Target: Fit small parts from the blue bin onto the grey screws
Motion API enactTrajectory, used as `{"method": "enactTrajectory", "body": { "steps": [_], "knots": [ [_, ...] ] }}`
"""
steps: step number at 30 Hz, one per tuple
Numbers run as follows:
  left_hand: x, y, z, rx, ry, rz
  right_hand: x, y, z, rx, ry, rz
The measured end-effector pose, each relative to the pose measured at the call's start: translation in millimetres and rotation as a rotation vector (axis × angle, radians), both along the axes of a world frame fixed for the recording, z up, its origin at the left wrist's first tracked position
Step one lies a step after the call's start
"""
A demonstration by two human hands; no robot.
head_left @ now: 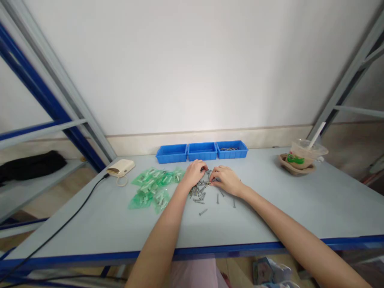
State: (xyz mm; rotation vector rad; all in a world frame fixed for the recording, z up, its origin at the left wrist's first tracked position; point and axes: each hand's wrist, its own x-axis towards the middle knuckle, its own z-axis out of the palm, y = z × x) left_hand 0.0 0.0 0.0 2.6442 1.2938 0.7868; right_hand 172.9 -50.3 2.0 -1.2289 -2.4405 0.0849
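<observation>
Both my hands rest on a pile of grey screws [200,191] in the middle of the pale table [270,208]. My left hand [195,173] lies knuckles up over the pile's far left part, its fingers curled down onto the screws. My right hand [225,179] sits just to the right, its fingertips pinched together at the pile's top. What either hand holds is hidden under the fingers. A few loose screws [218,197] lie nearer me.
Three blue trays [202,152] stand in a row at the table's back; the right one holds screws. Green plastic bags [151,187] lie left of the pile. A cream device [121,167] with a black cable sits farther left. A drink cup [303,154] with a straw stands at the right.
</observation>
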Motion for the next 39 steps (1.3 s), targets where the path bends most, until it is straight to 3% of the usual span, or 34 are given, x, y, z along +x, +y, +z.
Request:
{"method": "enactTrajectory", "body": {
  "steps": [9,14,22,28,39],
  "knots": [
    [5.1,-0.9,5.4,-0.029,-0.265,-0.028,13.1,17.1,-1.9,0.049,0.300,-0.195],
    [8.7,1.5,5.2,-0.104,-0.270,-0.081,21.4,24.2,-2.0,0.022,0.355,-0.310],
    [13.9,-5.9,11.4,-0.151,-0.254,-0.069,18.7,16.6,2.6,0.174,0.160,-0.194],
    [15.9,-5.9,10.0,-0.180,-0.285,-0.087,19.9,15.3,5.7,0.149,0.170,-0.261],
    [16.4,-9.1,11.2,-0.199,-0.265,-0.105,20.1,16.0,5.2,0.166,0.119,-0.235]
  ]
}}
